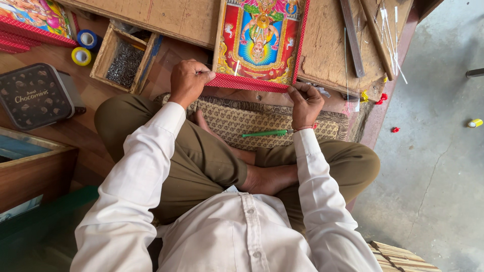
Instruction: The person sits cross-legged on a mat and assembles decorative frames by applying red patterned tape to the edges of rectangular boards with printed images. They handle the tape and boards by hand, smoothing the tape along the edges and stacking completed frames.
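A colourful framed picture (260, 40) with a red dotted border lies on a low wooden board (327, 50) in front of me. My left hand (187, 81) grips the picture's near left corner, fingers curled over the red edge. My right hand (304, 104) pinches the near right corner of the frame. A green-handled tool (264, 133) lies on the patterned cushion (237, 118) between my hands and my crossed legs.
A wooden box of small nails (123, 63) stands at the left, with blue tape (88, 39) and yellow tape (80, 56) rolls beside it. A dark tin (35, 95) sits further left. Wooden strips (353, 35) and thin wires lie at the right. Concrete floor is beyond.
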